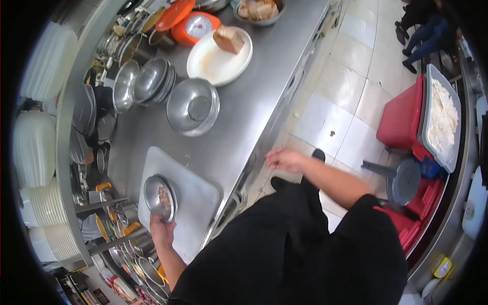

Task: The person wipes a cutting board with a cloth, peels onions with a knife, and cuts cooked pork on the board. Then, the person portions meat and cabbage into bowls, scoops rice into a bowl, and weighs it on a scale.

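Observation:
My left hand [162,232] grips the rim of a small metal bowl [152,194] over a white cutting board [195,198]. Chopped, pinkish-brown food [164,198] lies inside the bowl. A second rim shows beneath it, so two bowls may be nested. My right hand [284,160] hangs in the air beyond the counter's edge, above the floor, with its fingers loosely apart and nothing in them.
On the steel counter [244,117] stand metal bowls [192,109], a stack of bowls [152,81], a white plate [211,71] with a brown block, and an orange scale [195,28]. Red bins [401,112] stand at right. Two people [427,35] are farther off.

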Demonstrator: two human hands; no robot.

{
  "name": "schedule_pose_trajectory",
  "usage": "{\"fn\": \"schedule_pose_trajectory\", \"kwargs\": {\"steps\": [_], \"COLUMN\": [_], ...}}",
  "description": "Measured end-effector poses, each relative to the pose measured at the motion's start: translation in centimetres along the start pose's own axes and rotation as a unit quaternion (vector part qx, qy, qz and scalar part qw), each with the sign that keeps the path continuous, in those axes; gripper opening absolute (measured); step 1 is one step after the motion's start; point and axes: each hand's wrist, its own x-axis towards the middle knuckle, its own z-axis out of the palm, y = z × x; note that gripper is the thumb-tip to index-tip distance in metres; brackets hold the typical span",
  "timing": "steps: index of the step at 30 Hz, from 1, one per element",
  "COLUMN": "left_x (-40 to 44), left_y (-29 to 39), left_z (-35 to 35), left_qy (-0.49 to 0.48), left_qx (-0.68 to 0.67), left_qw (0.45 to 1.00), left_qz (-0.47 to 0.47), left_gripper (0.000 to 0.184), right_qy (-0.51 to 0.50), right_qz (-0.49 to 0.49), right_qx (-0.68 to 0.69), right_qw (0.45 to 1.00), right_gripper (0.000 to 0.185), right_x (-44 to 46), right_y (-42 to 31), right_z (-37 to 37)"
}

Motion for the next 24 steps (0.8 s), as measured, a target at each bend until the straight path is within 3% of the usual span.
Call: {"fn": "schedule_pose_trajectory", "kwargs": {"steps": [2,3,4,5,9,11,12,14,16,18,21,24], "left_x": [-0.3,-0.7,-1.0,-0.8,-3.5,-5.3,-6.0,-7.2,-7.6,-10.2,-12.6,-12.1], "left_y": [0.7,1.3,1.5,1.5,4.6,6.0,6.5,7.4,7.5,9.6,11.2,9.8], "left_z": [1.1,1.8,2.5,2.6,5.0,6.4,7.4,9.1,10.7,16.1,24.0,32.3], "left_qy": [0.008,0.008,0.008,0.012,-0.059,-0.093,-0.109,-0.140,-0.168,-0.186,-0.161,-0.221], "left_qx": [0.012,0.021,0.028,0.013,0.013,-0.014,-0.042,-0.084,-0.115,-0.115,-0.013,0.040], "left_qw": [1.000,1.000,0.999,0.999,0.994,0.991,0.987,0.979,0.967,0.962,0.977,0.970], "left_qz": [0.010,0.019,0.029,0.045,0.087,0.097,0.109,0.126,0.151,0.164,0.141,0.099], "left_gripper": [0.034,0.034,0.035,0.035,0.037,0.040,0.041,0.045,0.051,0.052,0.052,0.047], "right_qy": [-0.029,0.012,-0.105,-0.112,-0.038,0.015,0.053,0.072,0.072,0.142,0.136,0.147], "right_qz": [-0.030,-0.020,-0.210,-0.438,-0.396,-0.236,-0.076,-0.022,-0.011,-0.017,-0.015,-0.049], "right_qx": [-0.019,0.021,-0.266,-0.462,-0.505,-0.405,-0.277,-0.278,-0.324,-0.277,-0.224,-0.175], "right_qw": [0.999,1.000,0.935,0.763,0.766,0.883,0.956,0.958,0.943,0.950,0.965,0.972], "right_gripper": [0.021,0.026,0.029,0.033,0.034,0.031,0.028,0.028,0.019,0.018,0.023,0.025], "right_x": [6.1,7.3,13.4,19.5,15.5,12.8,10.6,4.2,3.2,1.7,1.7,1.4], "right_y": [3.4,3.9,7.1,10.3,6.2,3.0,1.7,-2.3,-3.7,-5.5,-8.2,-12.5], "right_z": [0.7,3.0,0.9,-1.2,2.1,2.9,1.9,0.9,-3.1,-5.8,-9.3,-12.7]}}
